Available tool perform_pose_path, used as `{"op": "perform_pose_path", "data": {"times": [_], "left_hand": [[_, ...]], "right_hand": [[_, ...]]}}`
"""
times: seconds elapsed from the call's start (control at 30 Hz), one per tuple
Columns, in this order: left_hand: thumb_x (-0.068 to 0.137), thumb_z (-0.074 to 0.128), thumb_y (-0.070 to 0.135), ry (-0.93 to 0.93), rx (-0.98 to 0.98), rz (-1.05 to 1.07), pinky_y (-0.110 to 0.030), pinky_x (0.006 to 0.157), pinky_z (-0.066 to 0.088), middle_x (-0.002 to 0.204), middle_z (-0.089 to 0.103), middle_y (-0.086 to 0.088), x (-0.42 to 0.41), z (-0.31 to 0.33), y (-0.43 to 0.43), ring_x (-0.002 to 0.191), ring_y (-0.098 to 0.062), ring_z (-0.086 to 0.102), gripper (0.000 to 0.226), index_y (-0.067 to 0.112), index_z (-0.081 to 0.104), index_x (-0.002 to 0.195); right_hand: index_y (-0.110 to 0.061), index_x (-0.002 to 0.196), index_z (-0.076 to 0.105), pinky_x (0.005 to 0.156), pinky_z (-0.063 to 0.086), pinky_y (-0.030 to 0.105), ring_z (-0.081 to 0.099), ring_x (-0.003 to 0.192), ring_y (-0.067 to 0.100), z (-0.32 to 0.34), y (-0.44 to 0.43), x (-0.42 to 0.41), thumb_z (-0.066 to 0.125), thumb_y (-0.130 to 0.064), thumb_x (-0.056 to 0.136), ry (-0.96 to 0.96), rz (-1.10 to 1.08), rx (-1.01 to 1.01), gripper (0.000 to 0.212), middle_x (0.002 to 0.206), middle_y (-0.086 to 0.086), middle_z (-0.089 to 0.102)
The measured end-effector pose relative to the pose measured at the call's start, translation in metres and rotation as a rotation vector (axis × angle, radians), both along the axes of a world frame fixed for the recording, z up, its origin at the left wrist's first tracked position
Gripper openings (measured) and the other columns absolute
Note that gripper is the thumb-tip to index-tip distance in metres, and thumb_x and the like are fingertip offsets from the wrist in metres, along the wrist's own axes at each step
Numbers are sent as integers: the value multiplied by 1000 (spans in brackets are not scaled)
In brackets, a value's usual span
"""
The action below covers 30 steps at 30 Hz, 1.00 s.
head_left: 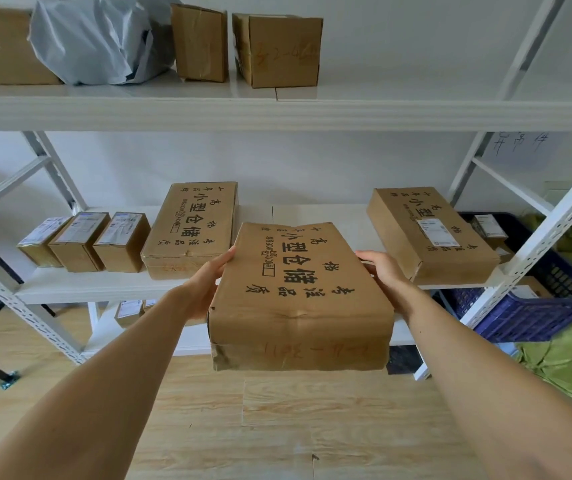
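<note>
The left hand (208,282) and right hand (385,275) clamp the carton (298,292) by its sides; likely step: shelving, requiring a level push far onto the shelf (326,216).

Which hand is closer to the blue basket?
Right. The right hand grips the right side of the held box, toward the blue basket. The left hand grips its left side, with the box between it and the basket.

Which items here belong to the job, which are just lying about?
In the job: cardboard box, held at its sides by left hand and right hand; likely the middle shelf behind it.
Lying about: flat box left of it, flat box right of it, three small labelled boxes, blue crate, grey bag.
</note>
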<state>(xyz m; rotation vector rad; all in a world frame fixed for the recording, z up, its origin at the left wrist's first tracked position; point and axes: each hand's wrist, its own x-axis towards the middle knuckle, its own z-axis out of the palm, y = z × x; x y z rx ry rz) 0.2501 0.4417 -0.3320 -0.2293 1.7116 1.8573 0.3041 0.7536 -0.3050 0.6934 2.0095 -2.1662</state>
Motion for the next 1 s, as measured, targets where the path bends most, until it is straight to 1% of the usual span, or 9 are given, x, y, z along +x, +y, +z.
{"op": "perform_pose_path", "data": {"times": [0.1, 0.23, 0.4, 0.5, 0.57, 0.6, 0.7, 0.8, 1.0], "left_hand": [[99, 42, 57, -28, -11, 0, -40, 75, 51, 77, 75, -13, 3, 3, 3, 66, -26, 73, 56, 6, 65, 102], [89, 45, 68, -121, 80, 27, -45, 91, 50, 103, 73, -19, 2, 1, 1, 89, -32, 72, 73, 4, 64, 121], [91, 35, 73, -176, 64, 10, -43, 82, 53, 105, 73, -21, 3, 1, 5, 89, -33, 74, 78, 5, 62, 121], [90, 34, 74, -127, -14, -13, -48, 91, 49, 98, 75, -20, -2, 4, 7, 89, -34, 73, 79, 6, 64, 114], [92, 34, 73, -74, -57, -32, -48, 92, 49, 96, 75, -19, -1, 10, 9, 96, -35, 68, 77, 6, 66, 110], [91, 37, 74, -59, -66, -22, -49, 90, 51, 102, 74, -19, -2, 13, 9, 101, -36, 66, 76, 7, 66, 113], [76, 61, 78, -36, -101, -47, -56, 97, 52, 129, 63, -20, -9, 11, 8, 117, -40, 62, 78, 20, 64, 129], [81, 68, 53, 30, -52, 9, -49, 94, 54, 124, 65, -16, -11, 9, 15, 114, -36, 62, 64, 19, 60, 135], [72, 83, 23, 173, 2, 65, -42, 89, 48, 134, 57, -7, -10, 17, 33, 114, -26, 58, 98, 25, 30, 155]], "right_hand": [[-8, 89, 64, 59, 42, 30, 56, 66, 20, 3, 3, -1, 52, -29, 99, 74, 86, -23, 26, 77, 9, 59], [-19, 64, 46, 57, 35, 29, 46, 46, 9, 8, 4, -5, 44, -29, 103, 135, 130, -91, 40, 55, -4, 47], [-22, 45, 53, 49, 42, 21, 48, 41, 8, 16, 6, -4, 31, -36, 107, 72, 204, -103, 67, 46, -5, 49], [-15, 79, 67, 66, 51, 26, 64, 64, 15, 18, 12, -9, 38, -39, 104, -3, 284, 8, 46, 78, 8, 70], [-12, 114, 64, 90, 47, 36, 65, 97, 28, 14, 15, -13, 48, -39, 100, -75, 222, 104, 34, 114, 12, 68], [-11, 121, 62, 90, 44, 37, 62, 98, 30, 11, 16, -14, 51, -39, 98, -123, 223, 121, 38, 113, 13, 66], [-10, 124, 61, 76, 48, 34, 63, 90, 24, 0, 14, -13, 60, -38, 95, -180, 225, 130, 41, 107, 10, 67], [-7, 125, 58, 73, 50, 34, 64, 98, 25, -12, 13, -12, 67, -40, 92, -188, 183, 151, 47, 109, 10, 68], [-10, 132, 56, 98, 50, 45, 61, 112, 29, -37, 6, -5, 75, -46, 84, -228, 163, 220, 62, 120, 9, 66]]}}
